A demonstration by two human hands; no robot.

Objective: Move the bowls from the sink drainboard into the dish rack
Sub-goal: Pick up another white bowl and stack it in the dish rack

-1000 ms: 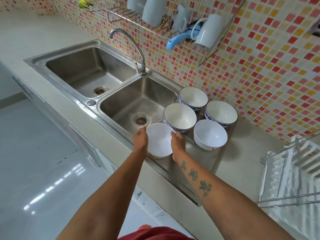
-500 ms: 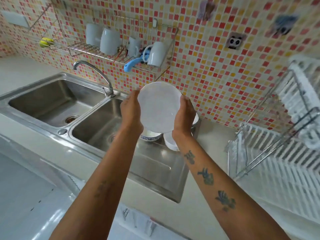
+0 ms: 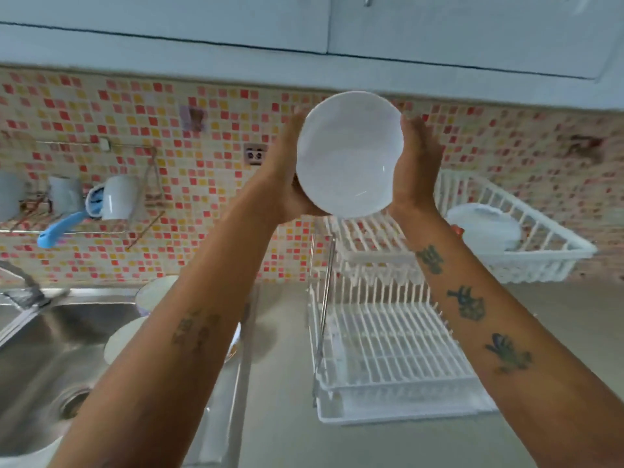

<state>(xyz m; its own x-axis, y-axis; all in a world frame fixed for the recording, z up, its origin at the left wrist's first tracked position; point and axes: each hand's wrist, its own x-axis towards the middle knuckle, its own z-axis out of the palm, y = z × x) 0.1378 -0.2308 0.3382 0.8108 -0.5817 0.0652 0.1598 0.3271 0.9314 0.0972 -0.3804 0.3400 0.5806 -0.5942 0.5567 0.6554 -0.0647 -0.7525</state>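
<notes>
I hold a plain white bowl (image 3: pixel 349 153) up in the air with both hands, its inside facing me. My left hand (image 3: pixel 287 177) grips its left rim and my right hand (image 3: pixel 417 163) grips its right rim. The bowl hangs above the white two-tier dish rack (image 3: pixel 378 349), which stands on the counter at the right. White dishes (image 3: pixel 486 231) lie in the rack's upper basket. On the sink drainboard at the left, two more bowls (image 3: pixel 157 292) show partly behind my left forearm; the others are hidden.
The steel sink (image 3: pixel 50 349) and its tap (image 3: pixel 20 285) lie at the lower left. A wall rack (image 3: pixel 111 228) with white mugs and a blue-handled tool hangs on the tiled wall. White cupboards (image 3: pixel 304 25) run overhead.
Both hands lifted the bowl off the drainboard and carried it up and to the right, over the dish rack. The view swung right and upward with it.
</notes>
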